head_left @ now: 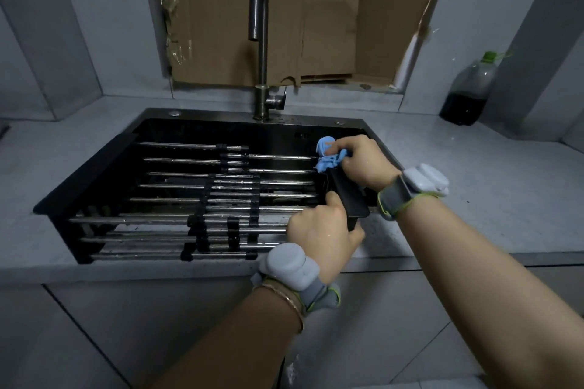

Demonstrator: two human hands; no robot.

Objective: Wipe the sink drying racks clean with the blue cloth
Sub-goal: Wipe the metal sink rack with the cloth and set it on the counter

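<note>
R hand (363, 164) w/ blue cloth (328, 156) on rack end (349, 196) | L hand (319, 230) grips it

It was a kitchen: a black rectangular sink (215, 114) sat sunk in a pale grey stone counter (474, 186), a curved steel tap (260, 41) rose behind the sink, and steel-rod drying racks (177, 186) lay across it.

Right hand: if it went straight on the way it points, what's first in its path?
The right hand, gripping the crumpled blue cloth, points left: probably the rack's shiny steel rods first.
</note>
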